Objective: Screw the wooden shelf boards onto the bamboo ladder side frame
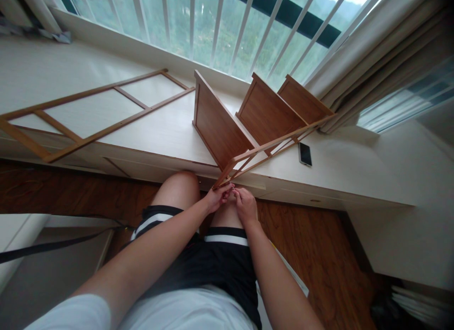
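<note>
My left hand (pixel 217 200) and my right hand (pixel 247 205) meet above my right knee, fingertips pinched together. Whatever small thing lies between the fingers is too small to make out. Just beyond them is the near end of a wooden ladder-shaped side frame (pixel 269 143); whether my left hand touches it I cannot tell. Three brown wooden shelf boards stand on edge against that frame: a near board (pixel 222 124), a middle board (pixel 271 113) and a far board (pixel 305 99). A second ladder-shaped frame (pixel 136 115) lies flat to the left.
The white window ledge (pixel 170 136) bears the wooden parts and a black phone (pixel 305 154) on the right. Behind are window bars (pixel 216 27) and a beige curtain (pixel 383 56). A black strap (pixel 60 245) crosses a pale surface at lower left.
</note>
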A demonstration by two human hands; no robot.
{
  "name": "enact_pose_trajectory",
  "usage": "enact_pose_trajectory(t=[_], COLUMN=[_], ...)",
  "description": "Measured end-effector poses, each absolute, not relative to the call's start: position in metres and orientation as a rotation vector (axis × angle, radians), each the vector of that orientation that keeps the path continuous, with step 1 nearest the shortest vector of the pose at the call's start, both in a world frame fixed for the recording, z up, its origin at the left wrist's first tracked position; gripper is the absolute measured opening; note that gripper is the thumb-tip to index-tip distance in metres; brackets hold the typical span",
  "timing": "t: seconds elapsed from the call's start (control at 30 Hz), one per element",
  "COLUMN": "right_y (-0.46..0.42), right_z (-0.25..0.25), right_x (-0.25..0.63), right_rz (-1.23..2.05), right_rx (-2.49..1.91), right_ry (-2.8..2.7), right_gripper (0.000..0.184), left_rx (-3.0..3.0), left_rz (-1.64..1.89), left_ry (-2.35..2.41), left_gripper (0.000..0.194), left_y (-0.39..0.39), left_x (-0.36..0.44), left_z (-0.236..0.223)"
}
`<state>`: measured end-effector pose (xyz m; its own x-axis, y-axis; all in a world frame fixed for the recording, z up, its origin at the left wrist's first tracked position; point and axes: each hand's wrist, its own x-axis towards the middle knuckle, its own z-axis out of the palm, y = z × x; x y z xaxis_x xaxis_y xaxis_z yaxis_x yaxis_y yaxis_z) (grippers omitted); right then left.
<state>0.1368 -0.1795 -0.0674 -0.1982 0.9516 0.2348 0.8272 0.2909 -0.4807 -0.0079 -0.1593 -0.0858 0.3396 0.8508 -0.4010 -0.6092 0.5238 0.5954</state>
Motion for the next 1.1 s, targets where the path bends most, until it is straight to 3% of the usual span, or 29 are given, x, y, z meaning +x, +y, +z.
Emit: enact_pose_trajectory(t=[0.8, 1.1], right_y=[-0.1788, -0.1707], right_z=[-0.0602, -0.0632], right_x=[0.1369, 0.1424], right_rz=[0.621, 0.945], right_rx=[-1.568, -1.572], right_ry=[-1.912, -1.784], right_gripper=[0.036, 0.039], left_rx=[0.374, 0.362], left_rz=[0.986, 0.992], left_ry=[0.762, 0.772], left_gripper=[0.037, 0.036], left_y=[-0.1586, -0.1581], left_x=[-0.0086, -0.008], left_z=[-0.0883, -0.0859])
